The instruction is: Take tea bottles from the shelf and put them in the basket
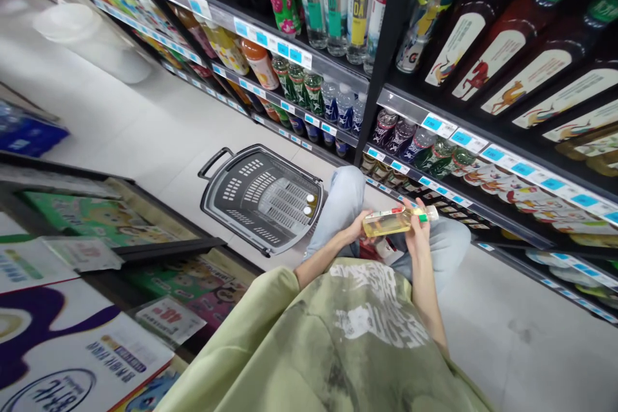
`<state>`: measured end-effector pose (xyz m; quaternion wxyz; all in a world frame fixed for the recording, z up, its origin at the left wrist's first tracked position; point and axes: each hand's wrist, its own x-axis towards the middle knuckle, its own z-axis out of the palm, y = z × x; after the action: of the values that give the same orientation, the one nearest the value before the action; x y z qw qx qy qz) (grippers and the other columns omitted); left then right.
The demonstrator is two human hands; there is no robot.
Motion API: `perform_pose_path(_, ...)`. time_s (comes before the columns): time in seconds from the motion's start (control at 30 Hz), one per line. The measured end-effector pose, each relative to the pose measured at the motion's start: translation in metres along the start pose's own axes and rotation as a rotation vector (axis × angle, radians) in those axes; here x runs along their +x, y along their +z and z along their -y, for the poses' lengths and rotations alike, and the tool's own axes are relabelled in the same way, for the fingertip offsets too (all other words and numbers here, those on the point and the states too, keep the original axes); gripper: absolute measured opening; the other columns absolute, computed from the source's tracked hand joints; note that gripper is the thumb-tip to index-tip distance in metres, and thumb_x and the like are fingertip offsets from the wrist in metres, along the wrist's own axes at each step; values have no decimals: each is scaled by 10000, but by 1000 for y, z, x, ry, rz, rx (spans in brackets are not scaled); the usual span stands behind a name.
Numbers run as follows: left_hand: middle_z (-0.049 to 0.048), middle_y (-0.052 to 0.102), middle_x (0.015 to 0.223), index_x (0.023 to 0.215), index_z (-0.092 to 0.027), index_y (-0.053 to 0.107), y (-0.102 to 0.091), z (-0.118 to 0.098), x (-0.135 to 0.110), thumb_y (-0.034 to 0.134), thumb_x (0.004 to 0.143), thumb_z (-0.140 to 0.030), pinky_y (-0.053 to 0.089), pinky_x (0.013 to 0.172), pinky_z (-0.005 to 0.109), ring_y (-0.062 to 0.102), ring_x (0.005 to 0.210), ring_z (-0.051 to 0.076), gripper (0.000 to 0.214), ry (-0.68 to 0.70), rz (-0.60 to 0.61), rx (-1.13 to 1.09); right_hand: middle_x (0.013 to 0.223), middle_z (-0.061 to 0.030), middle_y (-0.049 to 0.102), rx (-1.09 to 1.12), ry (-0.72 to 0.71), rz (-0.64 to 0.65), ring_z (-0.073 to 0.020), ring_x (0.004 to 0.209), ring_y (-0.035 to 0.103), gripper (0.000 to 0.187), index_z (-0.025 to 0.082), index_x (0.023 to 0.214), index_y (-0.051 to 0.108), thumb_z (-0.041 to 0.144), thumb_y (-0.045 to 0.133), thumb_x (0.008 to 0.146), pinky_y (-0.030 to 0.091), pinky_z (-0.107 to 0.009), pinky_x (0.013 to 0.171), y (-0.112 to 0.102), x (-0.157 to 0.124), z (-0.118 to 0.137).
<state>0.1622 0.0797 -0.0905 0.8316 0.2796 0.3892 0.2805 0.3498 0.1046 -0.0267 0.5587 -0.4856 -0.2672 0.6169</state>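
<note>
A clear bottle of pale yellow drink point(386, 223) lies nearly level across my lap, its white cap towards the right. Round its base end are the fingers of my left hand point(357, 229), closed on it. My right hand point(418, 232) grips the neck end, just below the cap, beside a green patch on the label. Behind the bottle are my bent knees in light jeans. On the floor to the left of my knee sits a grey shopping basket point(236, 222) with a black handle; two small white-topped items point(309, 205) are inside it.
Shelves of bottled drinks point(309, 87) with blue price tags run along the front and right. Large dark tea bottles point(502, 58) fill an upper shelf at right. Boxed goods point(72, 341) stand close on my left. A white bin point(91, 38) is farther up the aisle.
</note>
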Motion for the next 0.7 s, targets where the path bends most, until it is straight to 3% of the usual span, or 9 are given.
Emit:
perform_pose_path(0.03,122,601,496,733,-95,683,0,-1,-1,1,1093,-505,350,416,279,474,388,166,874,-21,22,23,1383,-127,729,-3,14,23,-282,1151,759,803,287,1439,565,550,894,756,597,-511,1038,1,0,0)
perform_pose_path(0.1,136,623,525,663,-101,675,2,0,-4,41,1100,-414,401,464,288,517,442,178,831,-29,52,74,1182,-83,793,-18,14,3,-271,983,792,747,285,1366,583,596,877,753,631,-509,960,2,1,-2)
perform_pose_path(0.23,28,604,555,613,-149,642,12,5,-8,519,1028,-333,493,645,264,531,563,147,471,179,-106,336,785,9,750,-116,-20,-119,-259,733,761,673,231,1253,598,606,840,750,652,-487,816,-1,5,-6)
perform_pose_path(0.3,7,638,645,682,-161,665,18,6,-9,626,971,-288,515,764,260,555,654,147,317,280,-206,421,755,-5,744,-259,-43,-98,-256,708,746,654,199,1196,618,588,857,728,641,-446,768,0,0,-10)
perform_pose_path(0.37,33,711,827,886,-161,727,20,4,-11,607,990,-299,524,891,285,619,810,177,210,367,-285,446,810,-48,768,-499,-110,-27,-253,726,739,588,181,1107,654,561,873,716,628,-417,757,3,-9,-17)
perform_pose_path(0.47,85,725,1060,1171,-161,709,14,-3,-19,494,1044,-335,515,1018,344,653,1018,220,304,501,-332,510,947,-93,802,-848,-231,154,-278,818,762,476,194,1078,686,521,826,763,628,-411,787,11,-26,-31)
perform_pose_path(0.57,115,678,1151,1234,-152,700,2,-10,-37,493,1016,-319,502,1071,389,631,1103,248,344,573,-294,667,1045,-96,817,-1021,-261,297,-300,879,790,495,228,1241,642,486,735,830,624,-391,750,15,-38,-46)
perform_pose_path(0.7,135,635,1249,1449,-162,607,-2,-19,-69,662,919,-341,514,1061,410,635,1113,276,562,553,-279,919,845,-54,803,-1178,-231,434,-300,698,770,610,223,1358,558,400,704,794,540,-329,590,14,-41,-60)
